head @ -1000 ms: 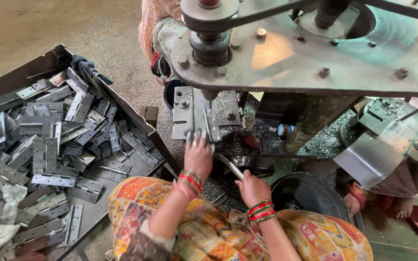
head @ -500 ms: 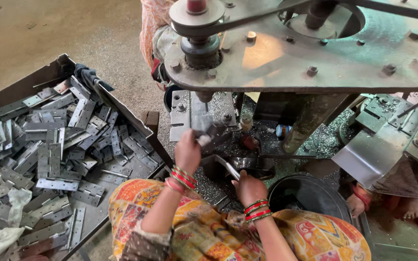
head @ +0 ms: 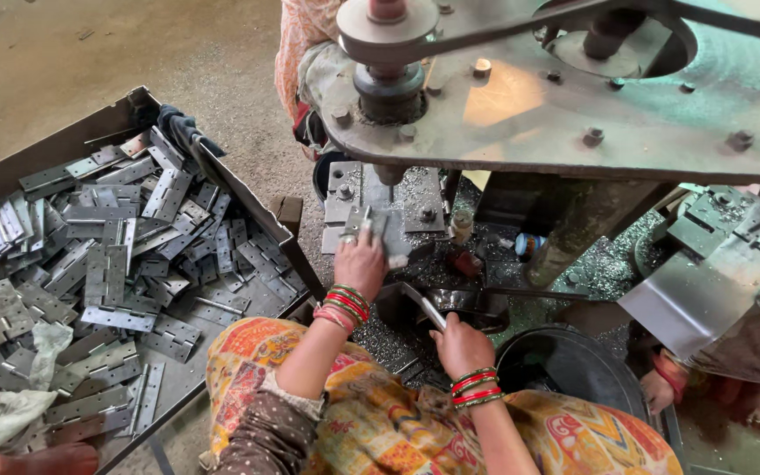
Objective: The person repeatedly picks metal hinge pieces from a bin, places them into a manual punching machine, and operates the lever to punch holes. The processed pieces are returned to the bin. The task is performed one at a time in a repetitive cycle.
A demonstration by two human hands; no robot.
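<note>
My left hand [head: 361, 261] holds a flat metal hinge [head: 371, 222] on the small press table [head: 422, 199], right under the vertical spindle [head: 388, 88] of the machine. Red and green bangles ring that wrist. My right hand [head: 461, 343] is closed around a short metal lever handle [head: 426, 308] lower down, in front of the machine's base. Both forearms reach out over my patterned orange clothing.
A big metal tray [head: 248, 207] on the left is piled with several grey hinges [head: 107, 273]. The machine's heavy grey plate [head: 573, 114] hangs overhead. A dark round bucket [head: 573, 365] stands at lower right. Another person's hand [head: 657, 391] and foot show at far right.
My left hand has moved up and forward with the hinge, from near the lever to the press table under the spindle. My right hand has stayed on the lever handle.
</note>
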